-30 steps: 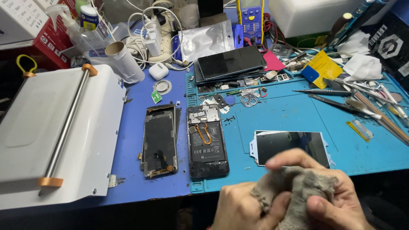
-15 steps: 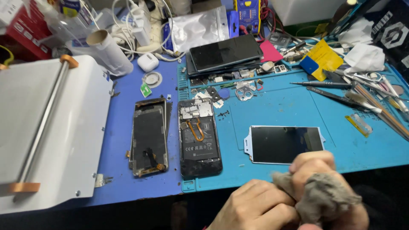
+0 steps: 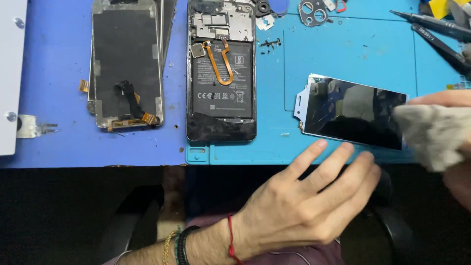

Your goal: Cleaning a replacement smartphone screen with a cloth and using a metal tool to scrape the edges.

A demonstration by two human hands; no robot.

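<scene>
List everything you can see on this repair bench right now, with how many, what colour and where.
Screen panel: one, dark glossy, right on mat.
Opened phone: one, black with orange flex, centre.
Display frame: one, grey-black, left of the phone.
Work mat: one, light blue, right half.
Tweezers: two, dark, top right.
Camera bezel: one, grey, top centre.
White device: one, far left edge.
Cloth: one, grey, over the panel's right end.
Left hand: open, fingertips at the mat's near edge.
Right hand: holds the cloth.
</scene>
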